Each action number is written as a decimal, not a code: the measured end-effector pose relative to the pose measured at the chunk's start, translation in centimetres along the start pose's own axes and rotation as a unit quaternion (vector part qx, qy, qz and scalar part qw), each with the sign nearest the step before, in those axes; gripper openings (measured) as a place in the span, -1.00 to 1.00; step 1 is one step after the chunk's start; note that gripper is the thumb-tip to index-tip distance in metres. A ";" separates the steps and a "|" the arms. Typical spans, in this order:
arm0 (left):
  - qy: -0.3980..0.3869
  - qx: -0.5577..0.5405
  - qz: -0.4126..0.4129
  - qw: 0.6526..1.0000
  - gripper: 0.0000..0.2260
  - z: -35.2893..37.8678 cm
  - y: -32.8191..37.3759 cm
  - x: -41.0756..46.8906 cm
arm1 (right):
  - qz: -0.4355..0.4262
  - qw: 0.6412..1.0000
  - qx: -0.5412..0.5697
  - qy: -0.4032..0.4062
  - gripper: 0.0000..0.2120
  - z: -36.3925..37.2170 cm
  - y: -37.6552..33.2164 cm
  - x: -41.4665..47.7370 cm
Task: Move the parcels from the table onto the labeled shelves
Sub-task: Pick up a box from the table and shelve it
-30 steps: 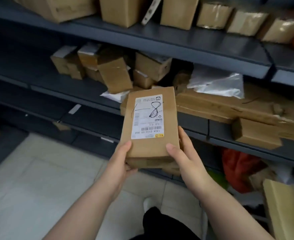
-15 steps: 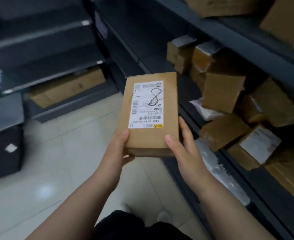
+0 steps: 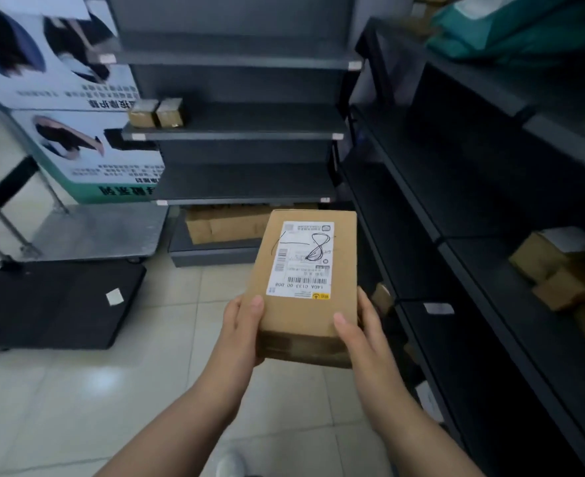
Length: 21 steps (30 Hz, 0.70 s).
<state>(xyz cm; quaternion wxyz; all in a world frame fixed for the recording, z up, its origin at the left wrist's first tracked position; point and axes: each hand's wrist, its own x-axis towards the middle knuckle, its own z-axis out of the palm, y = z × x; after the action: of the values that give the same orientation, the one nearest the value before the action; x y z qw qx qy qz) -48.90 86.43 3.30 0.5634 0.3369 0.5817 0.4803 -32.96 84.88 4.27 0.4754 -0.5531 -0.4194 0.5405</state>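
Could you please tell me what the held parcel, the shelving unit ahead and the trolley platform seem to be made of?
Brown rectangular parcel box: cardboard, matte, from its tan faces and folded edges; its white label looks like printed paper. Dark grey shelving unit ahead: probably painted sheet metal, given thin flat boards with dull sheen. Silvery trolley platform: likely bare metal, showing grey glare.

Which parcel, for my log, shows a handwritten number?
The box gripped by left hand and right hand: its label bears a scrawled 8; shelved small boxes show none.
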 end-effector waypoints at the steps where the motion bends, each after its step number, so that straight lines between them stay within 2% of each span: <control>1: 0.006 -0.003 0.002 1.000 -0.75 -1.4 0.8 1.4 | 0.006 1.000 0.008 -0.003 -0.46 1.8 -0.2 1.3; 5: 0.031 -0.013 -0.002 0.999 -0.72 -6.2 3.4 6.5 | 0.010 0.999 0.008 -0.033 -0.54 8.2 -1.2 6.4; 9: 0.082 -0.047 -0.029 0.995 -0.75 -9.5 4.7 11.3 | 0.026 0.997 0.002 -0.072 -0.43 12.9 -1.7 11.7; 12: 0.104 -0.056 -0.045 0.992 -0.77 -11.3 5.2 15.0 | 0.041 0.995 -0.011 -0.095 -0.43 15.5 -1.8 16.0; 19: 0.147 -0.050 -0.081 0.985 -0.75 -13.2 6.2 25.0 | 0.106 0.985 -0.015 -0.135 -0.61 19.8 -1.1 27.7; 21: 0.167 -0.051 -0.096 0.980 -0.73 -13.5 7.1 28.0 | 0.117 0.980 -0.023 -0.160 -0.60 21.0 -1.4 31.3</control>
<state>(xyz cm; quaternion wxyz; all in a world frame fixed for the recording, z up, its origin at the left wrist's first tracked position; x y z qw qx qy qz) -67.09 112.34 -0.63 0.5181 0.1652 0.6720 0.5027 -51.79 117.32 0.15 0.3221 -0.5156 -0.4349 0.6643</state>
